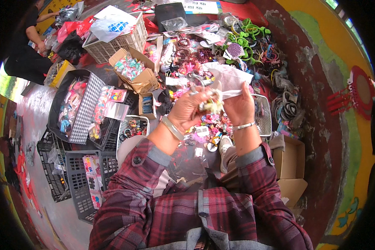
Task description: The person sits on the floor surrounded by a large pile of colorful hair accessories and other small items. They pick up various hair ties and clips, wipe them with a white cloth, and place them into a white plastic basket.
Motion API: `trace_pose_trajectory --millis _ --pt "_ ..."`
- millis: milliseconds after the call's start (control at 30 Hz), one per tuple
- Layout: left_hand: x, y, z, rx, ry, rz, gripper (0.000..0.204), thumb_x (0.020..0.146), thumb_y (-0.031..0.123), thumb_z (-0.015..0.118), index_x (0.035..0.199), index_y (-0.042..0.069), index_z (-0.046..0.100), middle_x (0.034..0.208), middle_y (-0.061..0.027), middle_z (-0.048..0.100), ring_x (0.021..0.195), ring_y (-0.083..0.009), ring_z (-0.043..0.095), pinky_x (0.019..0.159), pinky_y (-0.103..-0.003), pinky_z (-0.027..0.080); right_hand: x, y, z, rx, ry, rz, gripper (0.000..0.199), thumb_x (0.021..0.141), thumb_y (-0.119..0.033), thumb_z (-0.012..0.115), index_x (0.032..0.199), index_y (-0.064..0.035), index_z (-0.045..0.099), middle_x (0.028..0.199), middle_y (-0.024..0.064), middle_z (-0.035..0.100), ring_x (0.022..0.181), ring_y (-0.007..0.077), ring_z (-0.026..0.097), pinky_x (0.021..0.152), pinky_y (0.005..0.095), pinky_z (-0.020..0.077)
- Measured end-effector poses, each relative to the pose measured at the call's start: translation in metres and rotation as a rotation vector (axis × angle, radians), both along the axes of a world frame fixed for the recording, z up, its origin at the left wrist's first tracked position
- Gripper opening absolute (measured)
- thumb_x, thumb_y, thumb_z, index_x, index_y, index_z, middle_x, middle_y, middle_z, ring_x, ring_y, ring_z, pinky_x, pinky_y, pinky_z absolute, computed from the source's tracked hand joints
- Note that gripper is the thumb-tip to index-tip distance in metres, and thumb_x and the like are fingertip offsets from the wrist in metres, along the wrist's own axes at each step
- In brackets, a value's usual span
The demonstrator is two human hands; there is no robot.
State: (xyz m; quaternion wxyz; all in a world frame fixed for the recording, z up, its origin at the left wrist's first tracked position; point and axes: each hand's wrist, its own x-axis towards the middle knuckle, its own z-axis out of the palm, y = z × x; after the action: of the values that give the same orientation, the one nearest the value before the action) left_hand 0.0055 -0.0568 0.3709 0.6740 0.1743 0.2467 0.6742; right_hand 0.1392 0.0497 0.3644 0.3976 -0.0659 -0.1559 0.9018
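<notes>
My left hand is closed, its fingers curled round a small cream and pale-yellow bunch that looks like hair accessories; the exact kind is blurred. Facing it, my right hand grips a whitish, partly see-through plastic bag, with the thumb raised along its edge. The bunch lies between the two hands, right at the bag's lower edge. Whether it touches the bag, I cannot tell. Below the hands, a heap of colourful hair ornaments spreads over the floor.
Green headbands are piled at the back right. A cardboard box of small packets and a large crate stand back left. White baskets flank my knees. Black crates sit at left, an open carton at right. Another person works far left.
</notes>
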Motion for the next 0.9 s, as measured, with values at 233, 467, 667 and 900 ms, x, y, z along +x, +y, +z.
trace_pose_trajectory --millis 233,467,667,900 --pt "-0.028 0.002 -0.010 -0.104 -0.198 0.292 0.019 0.080 0.017 0.061 0.095 0.005 0.059 0.087 -0.0046 0.062 0.072 -0.0147 0.059 0.058 -0.025 0.050 0.018 0.005 0.023 0.296 -0.053 0.100 0.049 0.087 -0.031 0.048 0.124 -0.0001 0.038 0.121 0.0127 0.048 0.116 0.0263 0.043 0.100 0.0444 0.0292" --pt "-0.029 0.007 -0.014 -0.142 -0.114 0.346 0.017 0.081 0.017 0.059 0.094 0.005 0.059 0.086 -0.0045 0.062 0.071 -0.0138 0.059 0.058 -0.026 0.049 0.015 0.039 -0.033 0.480 -1.038 0.053 0.029 0.085 -0.023 0.048 0.097 0.0020 0.056 0.093 0.0120 0.061 0.081 0.0199 0.059 0.067 0.0329 0.0474" --pt "-0.028 0.004 -0.014 -0.198 -0.159 0.362 0.016 0.083 0.019 0.057 0.092 0.006 0.058 0.083 -0.0045 0.061 0.075 -0.0154 0.060 0.060 -0.027 0.050 0.009 0.022 -0.009 0.220 -0.725 -0.138 0.028 0.085 -0.013 0.047 0.109 0.0027 0.050 0.102 0.0135 0.058 0.090 0.0257 0.059 0.078 0.0376 0.0489" --pt "-0.021 0.010 -0.029 -0.212 -0.140 0.407 0.016 0.085 0.018 0.053 0.093 0.006 0.057 0.083 -0.0052 0.061 0.075 -0.0150 0.059 0.062 -0.029 0.050 0.012 0.010 0.006 0.511 -0.515 -0.283 0.038 0.087 -0.022 0.047 0.115 0.0048 0.046 0.108 0.0143 0.054 0.097 0.0246 0.054 0.083 0.0363 0.0448"
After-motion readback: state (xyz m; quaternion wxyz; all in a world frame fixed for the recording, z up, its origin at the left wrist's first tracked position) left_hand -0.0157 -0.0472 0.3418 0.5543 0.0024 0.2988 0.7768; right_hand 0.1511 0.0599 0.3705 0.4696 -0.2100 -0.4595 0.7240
